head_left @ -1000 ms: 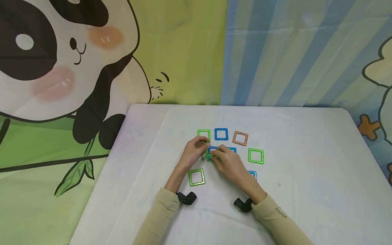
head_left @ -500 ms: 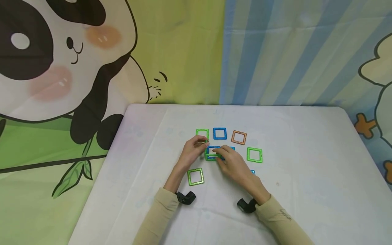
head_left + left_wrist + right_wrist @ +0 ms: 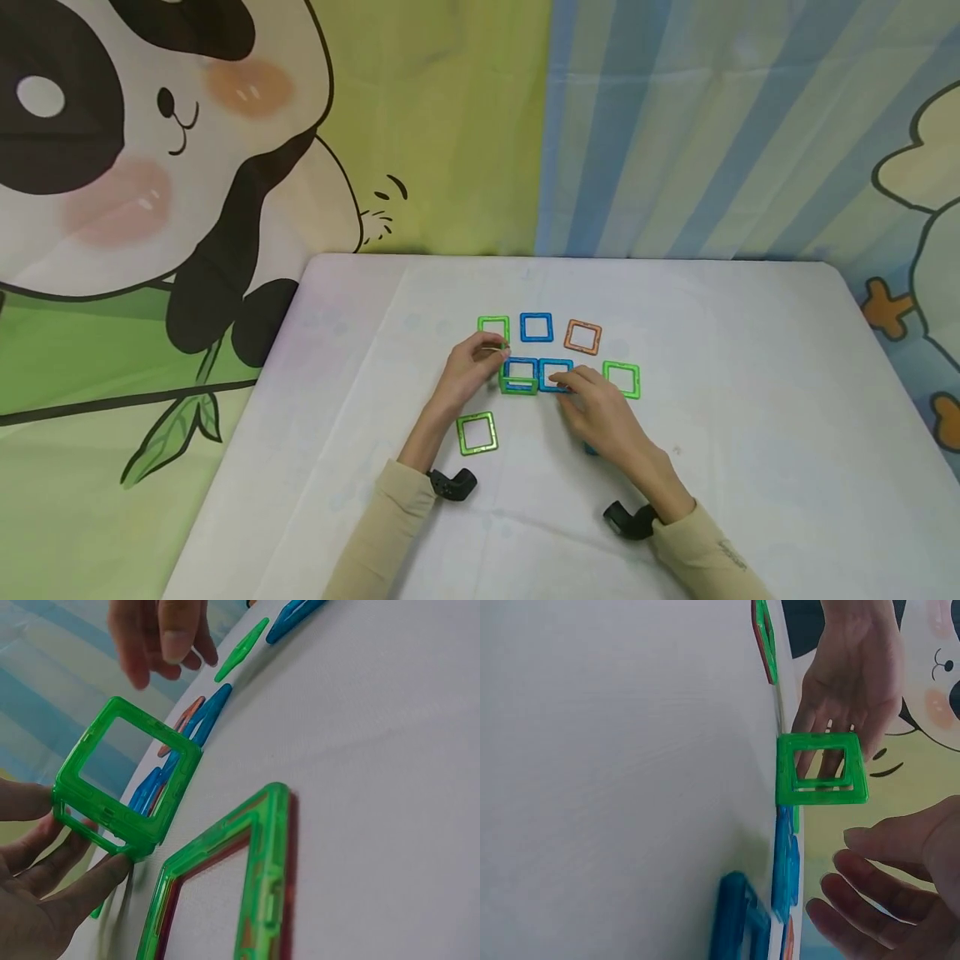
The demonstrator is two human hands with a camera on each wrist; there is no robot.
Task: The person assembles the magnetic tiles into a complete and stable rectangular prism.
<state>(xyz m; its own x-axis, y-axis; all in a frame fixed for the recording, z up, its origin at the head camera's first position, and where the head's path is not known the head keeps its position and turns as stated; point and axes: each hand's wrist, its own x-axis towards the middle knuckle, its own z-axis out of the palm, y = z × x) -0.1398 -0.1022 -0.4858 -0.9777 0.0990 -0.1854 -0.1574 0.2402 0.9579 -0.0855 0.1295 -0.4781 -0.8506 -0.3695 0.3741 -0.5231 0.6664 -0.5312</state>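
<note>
A: Left hand [image 3: 471,367]?
B: Thumb and fingers pinching the side green square [image 3: 88,834]. That one's upright at the 9 o'clock edge of the left blue square [image 3: 521,360].
A: Joined to anything?
B: Front green square [image 3: 112,814], also upright, meets it at a corner. Stands along the left blue square's 6 o'clock edge.
A: Right hand [image 3: 600,408]?
B: Holding nothing. Fingers loosely bent, narrow gap to the thumb. Fingertips hover near the 4 o'clock corner of the right blue square [image 3: 556,362], apart from it.
A: Blue pair?
B: Flat on the table [image 3: 712,358], side by side.
A: Rest? Clock centred on that pair, 12 away from the person.
B: Back green square [image 3: 493,318] at 11, partly behind the left hand. Back blue square [image 3: 536,316] at 12, orange square [image 3: 583,323] at 2, right green square [image 3: 638,382] at 3, near green square [image 3: 480,451] at 8. All flat.
A: By the right wrist?
B: Blue piece [image 3: 591,450], about 5 o'clock, mostly hidden in the head view.
</note>
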